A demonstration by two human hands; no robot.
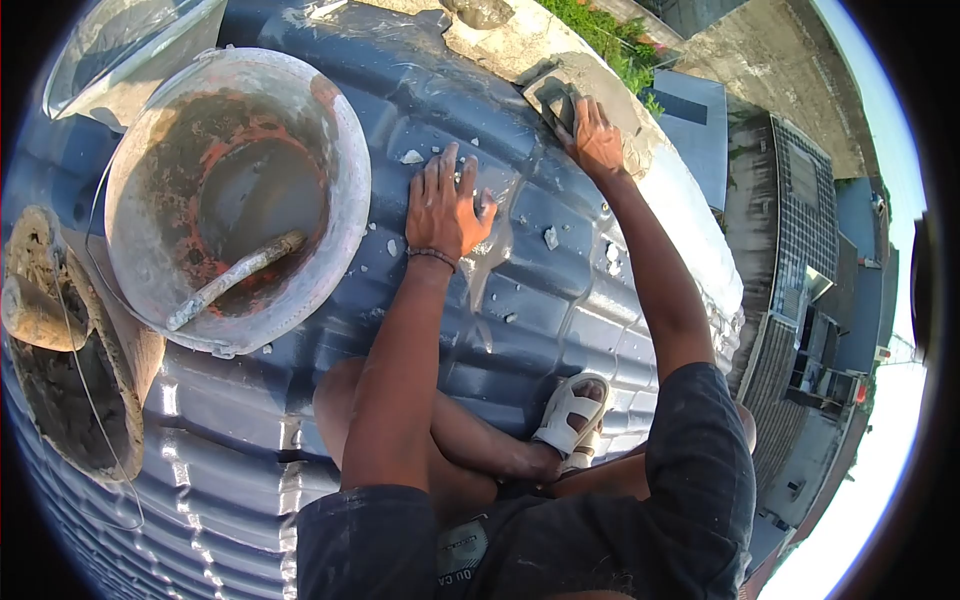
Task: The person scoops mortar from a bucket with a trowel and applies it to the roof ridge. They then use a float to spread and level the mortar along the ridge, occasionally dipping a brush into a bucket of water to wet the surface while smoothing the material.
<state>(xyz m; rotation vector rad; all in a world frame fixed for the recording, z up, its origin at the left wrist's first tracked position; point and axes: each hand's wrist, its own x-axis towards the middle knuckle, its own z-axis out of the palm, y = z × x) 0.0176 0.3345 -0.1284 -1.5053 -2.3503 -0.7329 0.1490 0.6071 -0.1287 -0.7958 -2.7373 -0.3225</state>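
At one o'clock, a grey, mortar-smeared trowel (550,97) is lying along the pale ledge (690,225); the right hand (597,143) is gripping it, arm extending. Near twelve, the left hand (446,208) is resting, fingers spreading, on blue roof tiles (525,325).

Green foliage (598,35) growing at the top, right of centre, near a blue-grey roof (690,130). Farther right, a dark tiled roof (808,240) beside a stained grey surface (750,215); lower, a red object (861,392), too small to identify. Pale sky (905,440) showing along the right.
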